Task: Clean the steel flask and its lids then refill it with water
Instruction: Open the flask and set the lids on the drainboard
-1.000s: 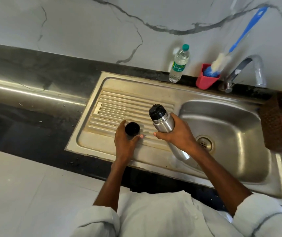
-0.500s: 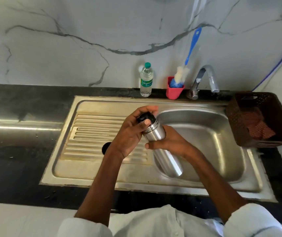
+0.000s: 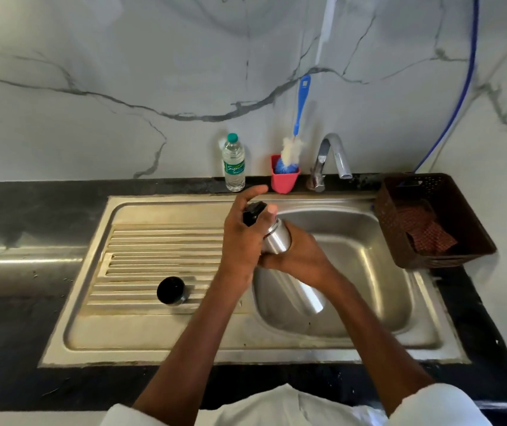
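Note:
My right hand [image 3: 299,259] grips the steel flask [image 3: 278,236] round its middle and holds it tilted over the sink basin [image 3: 365,262], its base low at the near side. My left hand [image 3: 243,238] is curled round the black inner lid [image 3: 253,212] at the flask's mouth, index finger raised. The black outer cap [image 3: 171,290] stands alone on the ribbed drainboard [image 3: 153,250], to the left of both hands.
A plastic water bottle [image 3: 233,162], a red cup [image 3: 284,176] holding a blue-handled bottle brush [image 3: 299,109], and the tap [image 3: 332,158] line the back edge. A brown basket [image 3: 436,219] with a cloth sits at the right of the sink.
My left hand set the black cap down on the drainboard, then went to the flask's top and took hold of the inner lid. The view has tilted upward.

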